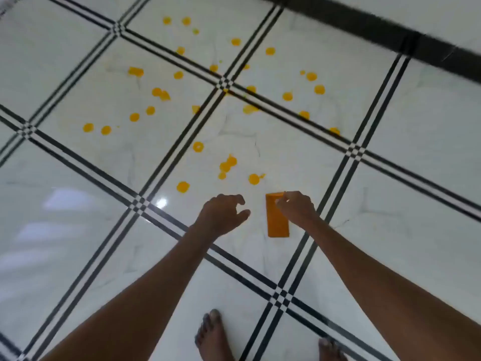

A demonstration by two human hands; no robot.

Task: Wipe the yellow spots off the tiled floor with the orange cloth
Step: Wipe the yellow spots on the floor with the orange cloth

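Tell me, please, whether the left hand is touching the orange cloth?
Apart. In the head view, white tile shows between the left hand and the orange cloth; only the right hand pinches its top edge.

Floor was glossy white marble-look square tiles (78,204) bordered by triple black lines. A black band (390,35) ran along the far edge. Pale light reflections showed at left.

The tiled floor (78,230) under my bare feet (212,337) is glossy, smooth, marble-veined; the orange cloth (278,225) looks matt, flat-folded.
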